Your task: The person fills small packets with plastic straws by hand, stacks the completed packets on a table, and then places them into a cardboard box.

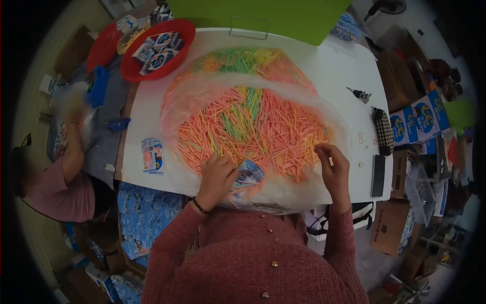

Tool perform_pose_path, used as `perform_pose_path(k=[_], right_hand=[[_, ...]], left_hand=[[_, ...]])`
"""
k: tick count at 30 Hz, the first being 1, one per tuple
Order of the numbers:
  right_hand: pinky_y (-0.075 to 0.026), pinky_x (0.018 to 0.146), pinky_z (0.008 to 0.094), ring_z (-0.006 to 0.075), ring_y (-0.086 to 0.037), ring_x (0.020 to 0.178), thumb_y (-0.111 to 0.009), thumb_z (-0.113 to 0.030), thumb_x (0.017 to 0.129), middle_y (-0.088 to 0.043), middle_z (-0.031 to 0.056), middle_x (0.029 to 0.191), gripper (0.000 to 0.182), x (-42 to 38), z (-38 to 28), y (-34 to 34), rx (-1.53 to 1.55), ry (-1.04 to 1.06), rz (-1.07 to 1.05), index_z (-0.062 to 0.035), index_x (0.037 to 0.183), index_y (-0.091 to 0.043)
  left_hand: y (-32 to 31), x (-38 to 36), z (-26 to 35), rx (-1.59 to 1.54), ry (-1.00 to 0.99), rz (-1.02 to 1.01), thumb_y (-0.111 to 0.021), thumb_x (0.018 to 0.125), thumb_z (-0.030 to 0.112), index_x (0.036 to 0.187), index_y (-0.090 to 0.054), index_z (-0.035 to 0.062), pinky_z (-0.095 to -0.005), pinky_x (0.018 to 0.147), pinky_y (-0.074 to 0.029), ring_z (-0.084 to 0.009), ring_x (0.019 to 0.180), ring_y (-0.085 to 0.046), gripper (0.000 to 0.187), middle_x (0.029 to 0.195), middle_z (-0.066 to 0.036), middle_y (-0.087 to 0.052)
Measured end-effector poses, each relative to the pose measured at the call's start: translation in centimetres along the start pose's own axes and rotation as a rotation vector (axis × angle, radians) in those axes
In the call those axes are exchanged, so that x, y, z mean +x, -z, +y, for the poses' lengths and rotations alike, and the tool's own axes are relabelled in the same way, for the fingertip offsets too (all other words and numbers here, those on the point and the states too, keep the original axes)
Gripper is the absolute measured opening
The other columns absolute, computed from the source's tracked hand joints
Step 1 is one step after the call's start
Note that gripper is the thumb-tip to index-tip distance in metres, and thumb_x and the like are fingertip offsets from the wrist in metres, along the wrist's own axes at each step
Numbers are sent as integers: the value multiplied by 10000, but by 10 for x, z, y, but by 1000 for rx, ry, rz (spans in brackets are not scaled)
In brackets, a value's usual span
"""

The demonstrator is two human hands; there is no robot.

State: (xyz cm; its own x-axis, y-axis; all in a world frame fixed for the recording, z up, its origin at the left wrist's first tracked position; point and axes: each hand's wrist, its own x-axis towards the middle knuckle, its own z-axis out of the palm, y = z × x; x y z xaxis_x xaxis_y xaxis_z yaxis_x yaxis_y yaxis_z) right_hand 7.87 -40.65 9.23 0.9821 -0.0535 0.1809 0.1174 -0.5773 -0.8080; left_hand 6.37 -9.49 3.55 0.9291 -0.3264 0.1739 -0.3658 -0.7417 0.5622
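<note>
A large clear plastic bag [329,119] lies open on the table, filled with thin pastel sticks [288,129] in pink, yellow and green. At the bag's near edge, my left hand [217,176] has its fingers curled against a small blue-and-clear packet [251,172]. A few sticks show in and below this packet. Over the right rim of the bag, my right hand [335,169] is raised with thumb and fingertips pinched together; whatever is between them is too small to make out. Left of the bag lies a filled blue-and-white packet [152,155].
A red basin [190,35] of packets stands at the back left, near a green panel [253,15]. Keys [359,94], a checked pouch [382,130] and a black phone [378,176] lie at the right. Another person [66,177] sits at the left. Blue packets [147,218] fill a box below.
</note>
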Motion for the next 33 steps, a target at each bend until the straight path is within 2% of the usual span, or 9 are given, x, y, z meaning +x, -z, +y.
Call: perform_pose_path(k=[8,11,13,17,20,22,25,31,33], right_hand=[[-393,958,387,263,-525,1113,-666,-41,716,-603,95,1116,446,16,-5,-5,-548,408,-397,-59,1157,-603],[-384,956,390,271,-495,1118,-663,-85,689,-562,108,1140,426,18,15,-31,-647,550,-376,-27,1104,-586],[-378,985,411,302,-507,1097,-648,-75,690,-565,140,1107,398,22,17,-41,-772,431,-459,-1,1073,-571],[-417,943,405,314,-540,989,-623,-33,668,-571,137,990,365,36,38,-37,-808,555,-380,-8,1028,-566],[-458,913,374,277,-585,974,-586,27,771,-601,126,999,274,42,31,-32,-553,296,-556,-7,1042,-567],[-477,902,343,219,-606,1013,-529,21,901,-625,108,1046,173,30,25,-46,363,-9,-333,-5,1066,-574],[-453,947,320,209,-588,1091,-512,-29,949,-619,127,1131,245,30,25,-69,630,118,-247,-2,1191,-542],[-447,897,244,110,-561,1026,-521,-71,971,-594,36,1096,265,22,40,-88,207,-29,-286,-1,1226,-521],[-452,883,246,112,-563,1004,-516,-85,977,-591,33,1099,270,26,42,-89,470,-170,-221,-9,1235,-524]], left_hand=[[30,15,4,165,-112,318,-651,822,97,967,-675,105,-366,863,-364,-200,964,-541,147,1013,-27,-633],[25,12,-9,-475,224,313,-585,886,50,1018,-645,64,-325,830,-460,-164,959,-584,146,1071,-51,-649],[35,17,2,-1336,391,211,-550,920,51,1075,-607,26,-291,794,-524,-138,929,-623,167,1071,-75,-659],[23,13,7,-1530,470,207,-538,931,55,1134,-575,-4,-296,833,-533,-143,914,-656,215,1042,-72,-671],[17,8,8,-1630,571,116,-530,947,72,1161,-575,-4,-310,826,-545,-155,920,-664,232,1049,-88,-676],[12,8,8,-1756,621,33,-531,967,118,1157,-589,-1,-314,829,-550,-156,942,-665,232,1064,-83,-676],[1,13,5,-1751,646,-39,-531,981,160,1138,-607,6,-310,828,-550,-147,940,-662,233,1057,-66,-677],[-9,20,6,-1653,655,-47,-520,997,197,1133,-619,7,-291,828,-534,-127,918,-654,254,1028,-49,-682],[-12,18,4,-1617,608,-61,-522,990,169,1135,-622,-2,-299,829,-533,-138,928,-656,245,1039,-58,-683]])
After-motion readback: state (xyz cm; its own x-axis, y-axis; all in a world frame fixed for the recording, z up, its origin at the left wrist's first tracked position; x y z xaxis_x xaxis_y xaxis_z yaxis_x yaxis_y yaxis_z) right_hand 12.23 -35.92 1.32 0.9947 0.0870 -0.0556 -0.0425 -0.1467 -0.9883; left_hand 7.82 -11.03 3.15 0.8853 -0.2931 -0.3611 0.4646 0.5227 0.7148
